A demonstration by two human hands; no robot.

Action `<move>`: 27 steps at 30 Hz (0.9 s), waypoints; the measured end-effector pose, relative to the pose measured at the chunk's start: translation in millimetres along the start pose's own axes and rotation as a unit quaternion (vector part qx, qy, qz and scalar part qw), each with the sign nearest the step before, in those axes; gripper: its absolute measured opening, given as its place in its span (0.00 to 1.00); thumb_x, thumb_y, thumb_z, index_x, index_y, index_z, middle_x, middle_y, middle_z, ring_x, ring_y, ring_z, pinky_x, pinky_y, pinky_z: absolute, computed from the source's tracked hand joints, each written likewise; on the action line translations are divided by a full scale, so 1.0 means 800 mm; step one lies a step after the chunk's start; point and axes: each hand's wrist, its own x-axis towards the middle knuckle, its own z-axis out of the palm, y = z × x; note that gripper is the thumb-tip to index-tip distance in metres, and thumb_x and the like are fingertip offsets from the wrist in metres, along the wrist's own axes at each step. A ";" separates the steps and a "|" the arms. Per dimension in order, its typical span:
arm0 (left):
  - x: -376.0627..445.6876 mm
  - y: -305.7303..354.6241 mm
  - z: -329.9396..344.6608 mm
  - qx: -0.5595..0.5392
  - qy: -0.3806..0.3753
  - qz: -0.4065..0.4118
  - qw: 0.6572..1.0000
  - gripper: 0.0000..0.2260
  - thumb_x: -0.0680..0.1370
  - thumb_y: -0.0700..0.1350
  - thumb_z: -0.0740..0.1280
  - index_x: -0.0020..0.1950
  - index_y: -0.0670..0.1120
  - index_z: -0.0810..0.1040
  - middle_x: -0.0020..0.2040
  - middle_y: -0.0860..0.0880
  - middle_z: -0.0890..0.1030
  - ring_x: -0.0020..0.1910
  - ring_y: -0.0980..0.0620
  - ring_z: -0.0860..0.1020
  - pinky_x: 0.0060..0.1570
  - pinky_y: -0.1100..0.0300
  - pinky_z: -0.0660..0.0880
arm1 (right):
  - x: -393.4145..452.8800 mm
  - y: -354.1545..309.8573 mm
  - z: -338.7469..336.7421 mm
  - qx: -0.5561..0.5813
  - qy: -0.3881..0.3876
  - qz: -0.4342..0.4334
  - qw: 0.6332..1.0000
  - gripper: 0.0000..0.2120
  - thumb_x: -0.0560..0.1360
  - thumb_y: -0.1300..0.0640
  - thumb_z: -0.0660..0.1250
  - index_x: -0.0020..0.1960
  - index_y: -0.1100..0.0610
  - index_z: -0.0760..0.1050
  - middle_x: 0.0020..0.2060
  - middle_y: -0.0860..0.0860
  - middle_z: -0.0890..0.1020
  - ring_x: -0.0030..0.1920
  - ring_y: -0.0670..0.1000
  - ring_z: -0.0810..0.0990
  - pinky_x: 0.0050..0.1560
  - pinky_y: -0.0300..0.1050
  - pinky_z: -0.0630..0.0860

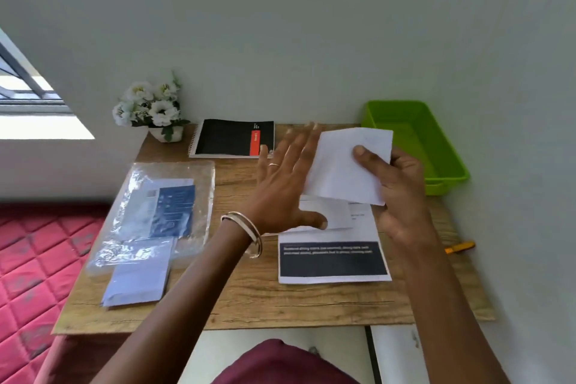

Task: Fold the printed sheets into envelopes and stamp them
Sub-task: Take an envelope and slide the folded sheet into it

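Pale wall (280,25); wooden desk (249,299); window (28,93)

Head-worn view, down over desk (249,296)

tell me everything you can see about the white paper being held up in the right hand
The folded white paper is plain and blank on the side shown, roughly rectangular, tilted, and lifted above the desk. The right hand pinches its right edge, thumb on the front. The open left hand lies along its left edge. It hangs over a printed sheet lying flat below.
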 end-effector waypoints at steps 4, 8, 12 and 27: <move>0.032 0.019 0.015 -0.069 0.056 -0.018 0.996 0.56 0.63 0.68 0.69 0.74 0.53 0.32 0.77 0.54 0.47 0.75 0.52 0.49 0.70 0.41 0.35 | 0.015 -0.030 -0.013 0.035 -0.104 0.012 0.994 0.09 0.70 0.54 0.69 0.42 0.60 0.80 0.36 0.52 0.84 0.34 0.48 0.82 0.30 0.39 0.74; 0.041 0.029 0.024 -0.367 0.125 -0.136 0.912 0.47 0.63 0.60 0.73 0.75 0.50 0.52 0.70 0.51 0.66 0.67 0.53 0.68 0.62 0.51 0.71 | 0.037 -0.027 -0.039 0.012 -0.123 0.018 0.992 0.21 0.73 0.44 0.62 0.51 0.62 0.79 0.46 0.59 0.84 0.36 0.51 0.81 0.32 0.39 0.72; 0.036 0.029 0.030 -0.647 0.223 -0.242 0.688 0.35 0.63 0.52 0.74 0.65 0.40 0.68 0.50 0.46 0.77 0.47 0.49 0.77 0.41 0.53 0.76 | 0.044 0.018 -0.067 -0.177 -0.061 0.051 0.981 0.10 0.74 0.50 0.68 0.48 0.57 0.80 0.46 0.56 0.84 0.41 0.45 0.79 0.38 0.38 0.72; 0.016 -0.007 0.026 -0.805 0.308 -0.283 0.420 0.11 0.76 0.47 0.62 0.58 0.48 0.72 0.47 0.46 0.80 0.50 0.45 0.78 0.58 0.42 0.72 | 0.046 0.081 -0.028 -0.179 -0.005 0.134 0.975 0.19 0.71 0.69 0.70 0.61 0.59 0.74 0.44 0.56 0.81 0.43 0.56 0.81 0.38 0.51 0.80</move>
